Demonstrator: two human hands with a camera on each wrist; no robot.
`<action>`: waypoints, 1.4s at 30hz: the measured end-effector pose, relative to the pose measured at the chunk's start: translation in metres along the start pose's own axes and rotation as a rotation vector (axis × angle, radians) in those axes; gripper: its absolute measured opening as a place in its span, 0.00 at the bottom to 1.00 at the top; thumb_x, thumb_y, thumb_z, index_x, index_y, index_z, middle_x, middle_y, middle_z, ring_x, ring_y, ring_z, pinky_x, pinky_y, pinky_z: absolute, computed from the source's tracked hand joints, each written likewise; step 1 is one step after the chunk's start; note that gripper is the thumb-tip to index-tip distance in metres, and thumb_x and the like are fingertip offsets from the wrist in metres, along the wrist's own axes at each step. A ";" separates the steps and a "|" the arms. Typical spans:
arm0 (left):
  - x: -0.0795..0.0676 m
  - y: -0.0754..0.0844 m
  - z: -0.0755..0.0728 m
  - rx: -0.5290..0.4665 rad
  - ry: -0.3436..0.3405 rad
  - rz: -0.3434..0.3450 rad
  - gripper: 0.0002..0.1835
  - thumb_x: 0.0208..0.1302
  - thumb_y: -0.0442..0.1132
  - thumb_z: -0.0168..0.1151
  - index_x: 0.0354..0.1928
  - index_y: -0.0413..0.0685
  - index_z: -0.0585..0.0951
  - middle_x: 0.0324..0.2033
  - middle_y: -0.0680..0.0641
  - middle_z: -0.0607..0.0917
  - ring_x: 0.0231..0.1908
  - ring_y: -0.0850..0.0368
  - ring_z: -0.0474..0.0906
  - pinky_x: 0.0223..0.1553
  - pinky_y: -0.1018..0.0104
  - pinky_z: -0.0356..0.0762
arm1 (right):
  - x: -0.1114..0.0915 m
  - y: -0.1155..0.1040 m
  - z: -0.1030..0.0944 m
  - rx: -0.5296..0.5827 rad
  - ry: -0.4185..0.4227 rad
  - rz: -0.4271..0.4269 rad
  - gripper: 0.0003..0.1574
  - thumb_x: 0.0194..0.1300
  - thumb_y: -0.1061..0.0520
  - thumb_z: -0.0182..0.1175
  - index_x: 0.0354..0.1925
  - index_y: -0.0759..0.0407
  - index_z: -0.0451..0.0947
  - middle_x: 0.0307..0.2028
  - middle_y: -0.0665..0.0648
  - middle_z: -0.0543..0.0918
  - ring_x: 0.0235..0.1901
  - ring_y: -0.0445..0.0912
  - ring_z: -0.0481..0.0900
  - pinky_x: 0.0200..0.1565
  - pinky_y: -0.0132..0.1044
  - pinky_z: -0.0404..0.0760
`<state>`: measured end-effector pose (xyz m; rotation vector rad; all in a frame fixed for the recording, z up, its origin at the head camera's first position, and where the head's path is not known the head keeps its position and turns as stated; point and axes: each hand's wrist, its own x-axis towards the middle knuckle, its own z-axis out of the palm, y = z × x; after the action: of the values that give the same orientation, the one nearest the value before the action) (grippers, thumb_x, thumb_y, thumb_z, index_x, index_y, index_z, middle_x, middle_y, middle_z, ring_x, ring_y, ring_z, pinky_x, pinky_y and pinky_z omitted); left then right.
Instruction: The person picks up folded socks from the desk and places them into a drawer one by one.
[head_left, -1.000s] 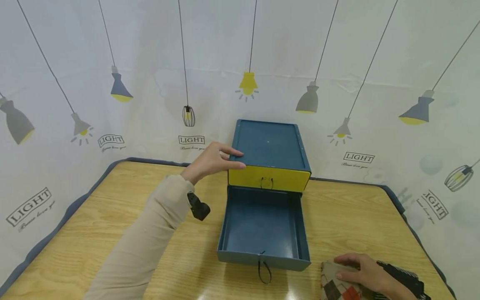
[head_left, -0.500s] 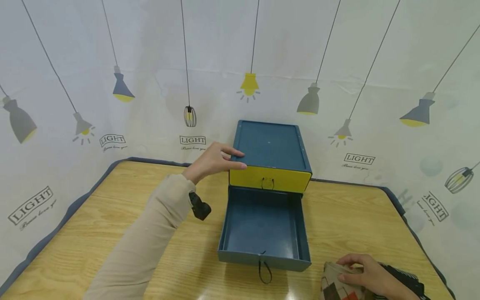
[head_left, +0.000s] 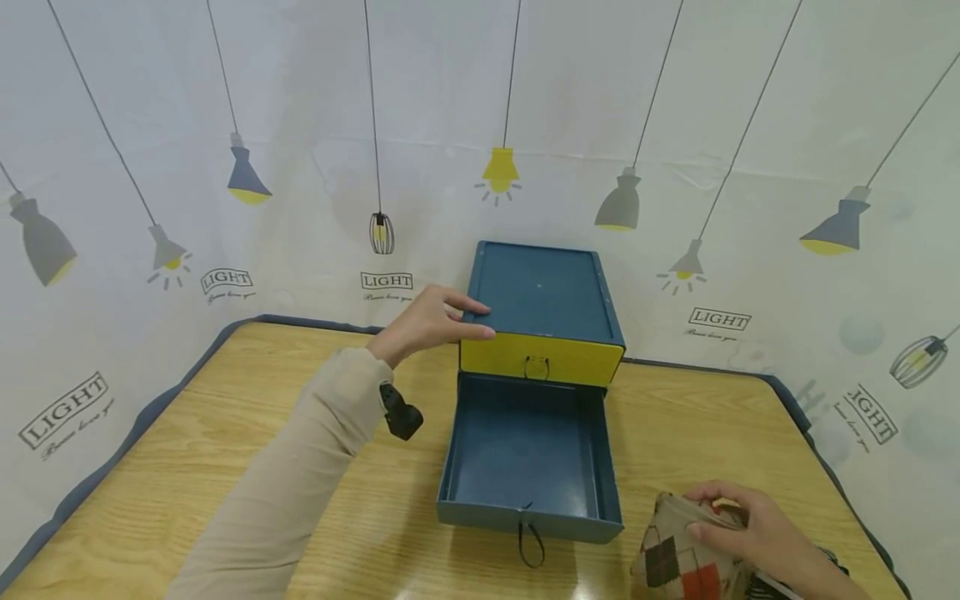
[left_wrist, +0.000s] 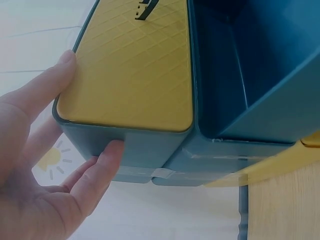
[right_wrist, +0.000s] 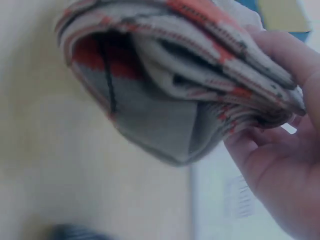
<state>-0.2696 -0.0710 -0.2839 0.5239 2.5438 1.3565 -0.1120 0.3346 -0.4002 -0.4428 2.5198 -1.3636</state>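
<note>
In the middle of the table stands a drawer unit (head_left: 543,287) with a blue top. Its upper drawer has a yellow front (head_left: 495,357) and is closed; the lower blue drawer (head_left: 528,442) is pulled out, with nothing inside. My left hand (head_left: 427,321) grips the unit's top left front corner, thumb and fingers spread around the edges. At the lower right, my right hand (head_left: 772,533) pinches a folded cloth (right_wrist: 150,115) with beige, red and black diamonds, its layered edges visible in the right wrist view. Part of the cloth lies beyond the head view's bottom edge.
A black and white striped item (head_left: 768,587) lies under the right hand, mostly covered. A black loop pull (head_left: 531,546) hangs from the lower drawer. The wooden table (head_left: 240,392) meets a lamp-printed wall cloth (head_left: 315,192) behind the unit.
My right hand has lifted the diamond-patterned cloth slightly and moved it up and a little right of where it lay. The left hand stays on the unit's corner.
</note>
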 end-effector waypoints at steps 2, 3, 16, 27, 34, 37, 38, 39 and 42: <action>0.000 0.001 0.000 0.000 0.000 -0.001 0.21 0.47 0.51 0.68 0.46 0.58 0.80 0.55 0.50 0.69 0.53 0.48 0.67 0.48 0.54 0.70 | 0.000 -0.016 -0.005 -0.037 0.065 -0.042 0.16 0.61 0.62 0.55 0.47 0.68 0.71 0.43 0.40 0.75 0.43 0.28 0.70 0.41 0.25 0.72; 0.000 0.001 0.000 -0.001 0.000 -0.001 0.21 0.47 0.51 0.68 0.46 0.58 0.80 0.55 0.50 0.69 0.53 0.48 0.67 0.48 0.54 0.70 | 0.001 -0.026 -0.008 -0.041 0.086 -0.050 0.16 0.60 0.62 0.56 0.48 0.66 0.71 0.43 0.40 0.75 0.43 0.27 0.69 0.41 0.25 0.72; 0.000 -0.002 -0.002 0.006 0.004 0.004 0.22 0.47 0.52 0.67 0.46 0.58 0.80 0.56 0.50 0.68 0.53 0.48 0.66 0.48 0.53 0.70 | 0.059 -0.133 -0.007 0.104 0.033 -0.063 0.21 0.58 0.59 0.59 0.50 0.62 0.70 0.41 0.66 0.73 0.31 0.50 0.79 0.28 0.45 0.79; 0.000 -0.001 0.000 -0.005 -0.003 0.026 0.22 0.47 0.52 0.67 0.46 0.57 0.80 0.58 0.50 0.67 0.53 0.48 0.67 0.48 0.53 0.69 | 0.130 -0.136 0.043 -0.025 -0.130 -0.150 0.20 0.55 0.54 0.62 0.45 0.63 0.75 0.39 0.58 0.76 0.34 0.48 0.73 0.36 0.40 0.76; 0.001 -0.001 0.002 0.002 -0.001 0.021 0.22 0.46 0.52 0.67 0.46 0.57 0.80 0.57 0.50 0.68 0.53 0.47 0.67 0.48 0.53 0.69 | 0.147 -0.129 0.059 -0.068 -0.199 -0.169 0.21 0.55 0.54 0.62 0.46 0.62 0.76 0.43 0.57 0.77 0.43 0.49 0.73 0.46 0.42 0.73; 0.000 0.000 0.002 0.007 0.000 0.013 0.22 0.46 0.52 0.67 0.46 0.58 0.80 0.57 0.50 0.68 0.53 0.48 0.67 0.48 0.53 0.69 | 0.149 -0.127 0.063 -0.062 -0.229 -0.176 0.20 0.55 0.55 0.62 0.46 0.62 0.75 0.44 0.57 0.76 0.45 0.49 0.72 0.47 0.43 0.72; 0.000 0.000 0.002 0.009 0.000 0.011 0.22 0.46 0.52 0.67 0.46 0.58 0.80 0.57 0.50 0.68 0.53 0.49 0.67 0.48 0.53 0.69 | 0.150 -0.128 0.064 -0.063 -0.237 -0.177 0.20 0.56 0.56 0.62 0.46 0.62 0.75 0.44 0.57 0.76 0.44 0.49 0.72 0.47 0.43 0.72; 0.000 0.000 0.001 0.008 0.001 0.011 0.21 0.46 0.52 0.67 0.46 0.58 0.80 0.57 0.50 0.68 0.53 0.49 0.67 0.48 0.53 0.69 | 0.151 -0.128 0.066 -0.062 -0.244 -0.176 0.20 0.56 0.56 0.62 0.46 0.62 0.75 0.44 0.57 0.76 0.44 0.49 0.72 0.47 0.42 0.72; 0.000 0.000 0.001 0.005 0.002 0.011 0.21 0.47 0.52 0.67 0.46 0.58 0.80 0.57 0.50 0.67 0.53 0.48 0.67 0.49 0.53 0.69 | 0.151 -0.128 0.070 -0.084 -0.252 -0.163 0.19 0.56 0.56 0.61 0.46 0.61 0.76 0.44 0.56 0.77 0.44 0.49 0.71 0.46 0.41 0.72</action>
<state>-0.2689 -0.0705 -0.2846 0.5385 2.5498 1.3557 -0.2083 0.1579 -0.3398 -0.7996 2.3811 -1.1727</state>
